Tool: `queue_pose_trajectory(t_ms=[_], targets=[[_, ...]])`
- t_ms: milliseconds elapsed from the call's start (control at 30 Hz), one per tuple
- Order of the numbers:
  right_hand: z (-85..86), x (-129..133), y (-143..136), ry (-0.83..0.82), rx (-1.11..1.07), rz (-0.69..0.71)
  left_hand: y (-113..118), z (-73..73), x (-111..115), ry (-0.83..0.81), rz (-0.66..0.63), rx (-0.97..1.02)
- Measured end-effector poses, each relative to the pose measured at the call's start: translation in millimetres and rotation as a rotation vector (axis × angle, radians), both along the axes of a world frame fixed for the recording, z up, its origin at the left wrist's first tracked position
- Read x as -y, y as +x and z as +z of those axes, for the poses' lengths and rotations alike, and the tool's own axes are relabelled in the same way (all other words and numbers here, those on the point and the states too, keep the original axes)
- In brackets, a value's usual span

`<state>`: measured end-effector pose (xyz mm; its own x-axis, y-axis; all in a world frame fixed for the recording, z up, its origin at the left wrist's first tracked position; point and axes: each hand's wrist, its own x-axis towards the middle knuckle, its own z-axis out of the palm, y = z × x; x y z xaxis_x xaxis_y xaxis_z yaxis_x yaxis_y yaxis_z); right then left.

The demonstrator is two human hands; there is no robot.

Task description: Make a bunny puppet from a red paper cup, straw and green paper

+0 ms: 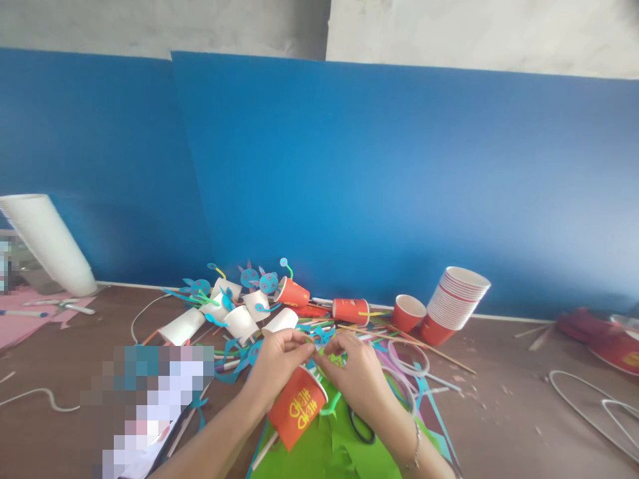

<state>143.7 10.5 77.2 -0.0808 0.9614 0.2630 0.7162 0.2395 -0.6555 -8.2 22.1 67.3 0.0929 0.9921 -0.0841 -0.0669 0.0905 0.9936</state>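
My left hand (283,357) and my right hand (355,367) meet fingertip to fingertip above the work area. Both are closed in a pinch, and whatever sits between the fingers is too small to make out. Just below them a red paper cup (299,407) with yellow lettering lies tilted, close under my left hand. A thin pale stick (265,450) pokes out of its bottom, and a bent green strip (331,405) shows near its rim. Green paper (369,459) is spread beneath. Black scissor handles (360,429) show partly beside my right wrist.
White paper cups (182,326) with blue paper animal cutouts (268,283) crowd the back left. A tall stack of cups (458,299) stands at back right, beside another red cup (409,313). Tape rings (409,358), sticks and scraps litter the middle. A white roll (52,246) leans far left.
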Motion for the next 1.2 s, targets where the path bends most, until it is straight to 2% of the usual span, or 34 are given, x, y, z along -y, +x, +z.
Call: queue_pose_trajectory(t_ms=[233,367,567,700,900,1067,1200], targets=[[-0.7,-0.9,1.3,-0.095,-0.191,0.065,0.2,3.7,1.7,-0.045,-0.020,0.134],[-1.2,-1.9,0.8,-0.068,-0.212,0.037,-0.3,3.4,2.3,-0.101,-0.036,0.191],[-0.2,-1.5,-0.1,-0.009,-0.260,0.168,0.1,5.8,4.3,-0.160,-0.132,0.300],[1.6,-0.4,0.1,-0.029,-0.278,0.178,0.8,5.2,5.2,-0.145,-0.144,0.238],[-0.4,-3.4,3.6,-0.055,-0.278,0.142,0.1,0.5,3.0,0.025,-0.089,0.032],[-1.6,-6.3,6.9,-0.065,-0.280,0.129,0.0,-1.5,1.7,0.012,-0.036,0.052],[0.3,-5.8,7.3,-0.069,-0.266,0.165,0.8,0.0,1.5,0.011,-0.078,0.018]])
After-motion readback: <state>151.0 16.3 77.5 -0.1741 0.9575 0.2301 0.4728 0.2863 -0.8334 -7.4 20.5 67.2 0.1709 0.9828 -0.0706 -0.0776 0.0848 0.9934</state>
